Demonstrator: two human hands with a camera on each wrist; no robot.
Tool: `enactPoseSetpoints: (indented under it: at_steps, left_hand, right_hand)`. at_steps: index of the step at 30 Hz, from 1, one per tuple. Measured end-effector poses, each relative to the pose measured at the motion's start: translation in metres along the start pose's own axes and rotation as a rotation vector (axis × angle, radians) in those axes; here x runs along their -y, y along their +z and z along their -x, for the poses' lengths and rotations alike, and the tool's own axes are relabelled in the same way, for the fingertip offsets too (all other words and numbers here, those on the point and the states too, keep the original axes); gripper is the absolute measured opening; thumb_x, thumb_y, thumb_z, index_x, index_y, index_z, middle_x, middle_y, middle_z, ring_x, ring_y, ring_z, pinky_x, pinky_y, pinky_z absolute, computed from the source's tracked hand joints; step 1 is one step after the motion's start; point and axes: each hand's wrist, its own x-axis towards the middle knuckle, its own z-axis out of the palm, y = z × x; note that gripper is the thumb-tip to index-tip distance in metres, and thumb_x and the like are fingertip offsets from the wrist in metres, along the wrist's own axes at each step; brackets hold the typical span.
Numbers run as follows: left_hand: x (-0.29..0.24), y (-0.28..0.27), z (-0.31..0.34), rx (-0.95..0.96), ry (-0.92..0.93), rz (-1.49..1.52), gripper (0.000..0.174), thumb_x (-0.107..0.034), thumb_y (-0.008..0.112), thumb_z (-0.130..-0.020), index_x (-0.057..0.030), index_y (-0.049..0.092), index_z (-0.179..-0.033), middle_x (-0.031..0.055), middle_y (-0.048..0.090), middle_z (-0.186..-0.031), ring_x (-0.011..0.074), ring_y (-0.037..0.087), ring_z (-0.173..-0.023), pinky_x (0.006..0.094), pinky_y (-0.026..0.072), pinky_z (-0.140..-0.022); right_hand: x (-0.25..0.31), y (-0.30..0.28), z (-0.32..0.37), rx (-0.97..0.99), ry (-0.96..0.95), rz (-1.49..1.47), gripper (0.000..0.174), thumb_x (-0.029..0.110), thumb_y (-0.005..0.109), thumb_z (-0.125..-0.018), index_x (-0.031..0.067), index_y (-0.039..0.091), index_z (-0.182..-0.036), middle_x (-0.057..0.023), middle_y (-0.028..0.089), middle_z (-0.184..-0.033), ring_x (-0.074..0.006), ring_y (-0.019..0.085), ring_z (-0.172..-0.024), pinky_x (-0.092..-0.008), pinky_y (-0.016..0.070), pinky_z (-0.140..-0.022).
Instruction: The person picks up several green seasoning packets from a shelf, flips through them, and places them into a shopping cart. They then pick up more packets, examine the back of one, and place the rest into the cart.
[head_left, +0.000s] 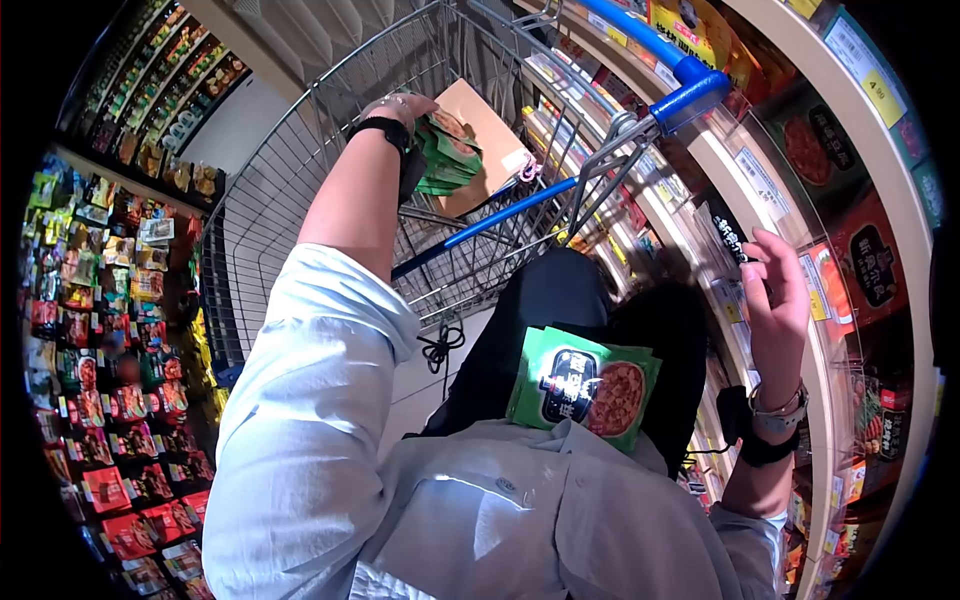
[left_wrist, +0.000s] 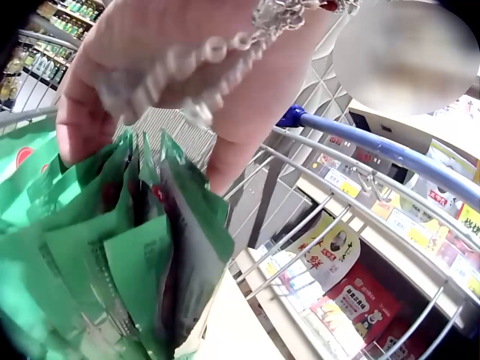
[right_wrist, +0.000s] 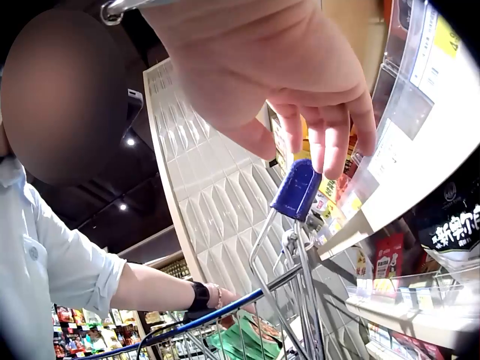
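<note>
Far, in the cart (head_left: 290, 165), the left hand (head_left: 405, 105) pinches green packets (head_left: 450, 160) by their top edges, likely to keep them together, beside a box (head_left: 490, 120). More packets (head_left: 585, 390) lie near on the lap (head_left: 545, 295), seemingly for easy reach. The right hand (head_left: 780, 290), holding nothing, hovers beside the right shelf (head_left: 825, 440).

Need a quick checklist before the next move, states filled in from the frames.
1. Left hand gripping the green packets: ok, fingers and thumb at their upper edges.
2. Held packets inside the shopping cart: ok.
3. Held packets bearing on the brown cardboard: cannot tell; they overlap it in the head view.
4. Right hand free: ok, holds nothing visible, near the shelf.
5. Packets on the lap secured: not ok, neither hand holds them; they might slide.
6. Cart steadied by a hand: not ok, neither grips it.
</note>
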Motion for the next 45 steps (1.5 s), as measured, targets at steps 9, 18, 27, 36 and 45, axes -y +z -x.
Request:
enactPoseSetpoints:
  at_steps: [9, 18, 27, 36, 45]
  left_hand:
    - [0.008, 0.013, -0.023, -0.057, 0.084, -0.085, 0.044, -0.038, 0.060, -0.074, -0.0141, 0.057, -0.110, 0.0077, 0.054, -0.115, 0.0200, 0.053, -0.105, 0.0297, 0.0383, -0.091]
    - [-0.045, 0.028, 0.054, -0.483, -0.155, -0.371, 0.060, -0.046, 0.066, -0.065, -0.0043, 0.057, -0.108, 0.0082, 0.039, -0.130, 0.0247, 0.037, -0.119, 0.0351, 0.0375, -0.092]
    - [-0.041, 0.025, 0.010, -0.083, 0.075, -0.248, 0.036, -0.026, 0.053, -0.075, -0.0022, 0.058, -0.101, 0.0137, 0.057, -0.109, 0.0260, 0.054, -0.102, 0.0329, 0.0429, -0.082]
    - [-0.054, 0.032, 0.039, -0.448, -0.306, -0.150, 0.041, -0.029, 0.061, -0.071, -0.0080, 0.058, -0.106, 0.0083, 0.036, -0.126, 0.0251, 0.045, -0.112, 0.0354, 0.0424, -0.087]
    - [-0.004, 0.039, -0.039, -0.022, 0.235, -0.118, 0.042, -0.032, 0.063, -0.071, -0.0026, 0.060, -0.100, 0.0096, 0.061, -0.101, 0.0215, 0.059, -0.085, 0.0335, 0.0440, -0.078]
  right_hand:
    - [-0.014, 0.012, 0.001, 0.034, -0.119, 0.025, 0.029, -0.001, 0.050, -0.081, -0.0014, 0.048, -0.110, -0.0068, 0.056, -0.089, -0.0105, 0.052, -0.080, -0.0226, 0.0421, -0.073]
    - [-0.018, 0.015, 0.001, 0.079, -0.076, 0.048, 0.027, 0.003, 0.053, -0.077, 0.0012, 0.053, -0.104, -0.0088, 0.060, -0.082, -0.0160, 0.057, -0.079, -0.0269, 0.0433, -0.072]
    - [-0.019, 0.019, 0.003, 0.095, -0.108, 0.081, 0.027, 0.003, 0.055, -0.076, 0.0037, 0.054, -0.104, -0.0082, 0.060, -0.081, -0.0165, 0.058, -0.077, -0.0273, 0.0437, -0.071]
    - [-0.021, 0.021, 0.005, 0.110, -0.120, 0.073, 0.026, 0.003, 0.055, -0.077, 0.0032, 0.054, -0.103, -0.0076, 0.061, -0.082, -0.0160, 0.058, -0.078, -0.0272, 0.0439, -0.071]
    - [-0.018, 0.024, 0.005, 0.123, -0.137, 0.066, 0.027, 0.003, 0.056, -0.077, 0.0026, 0.054, -0.103, -0.0076, 0.061, -0.081, -0.0157, 0.059, -0.077, -0.0264, 0.0442, -0.070]
